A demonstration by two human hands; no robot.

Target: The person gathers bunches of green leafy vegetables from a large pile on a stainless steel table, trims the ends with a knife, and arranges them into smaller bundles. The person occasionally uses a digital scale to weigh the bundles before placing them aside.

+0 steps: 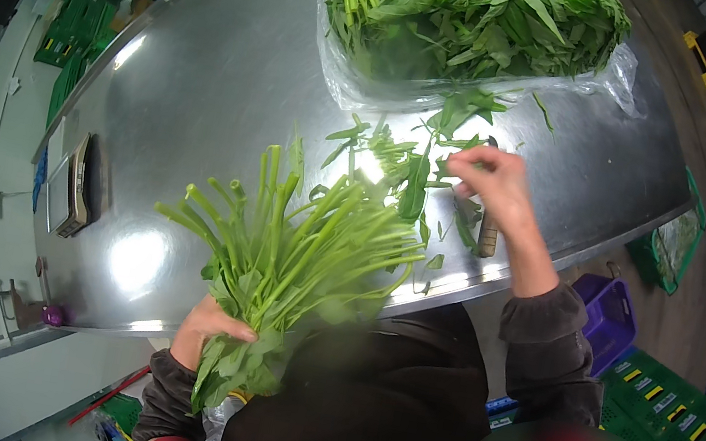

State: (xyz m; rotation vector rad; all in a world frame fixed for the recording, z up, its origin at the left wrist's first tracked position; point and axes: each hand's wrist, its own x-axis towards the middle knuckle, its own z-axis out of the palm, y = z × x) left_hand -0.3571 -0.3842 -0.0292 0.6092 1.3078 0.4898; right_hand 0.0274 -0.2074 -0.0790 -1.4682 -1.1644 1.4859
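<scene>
My left hand [212, 326] is wrapped round a bunch of long-stemmed leafy greens [278, 269], like water spinach, at the front edge of the table. The cut stem ends fan up and away, while leaves hang below my thumb. Over some loose leaves and trimmed stem pieces [397, 155], my right hand [500, 187] has its thumb and fingertips pinched together; what lies between them is too small to make out. Beside my right wrist a knife [488, 236] rests on the steel, its handle showing and much of it hidden.
A big heap of the same greens [470, 21] sits on clear plastic [342, 88] at the far side of the steel table [200, 73]. A small boxy device [74, 188] stands at the left. Green crates [662, 412] and a purple crate [606, 324] stand to the right.
</scene>
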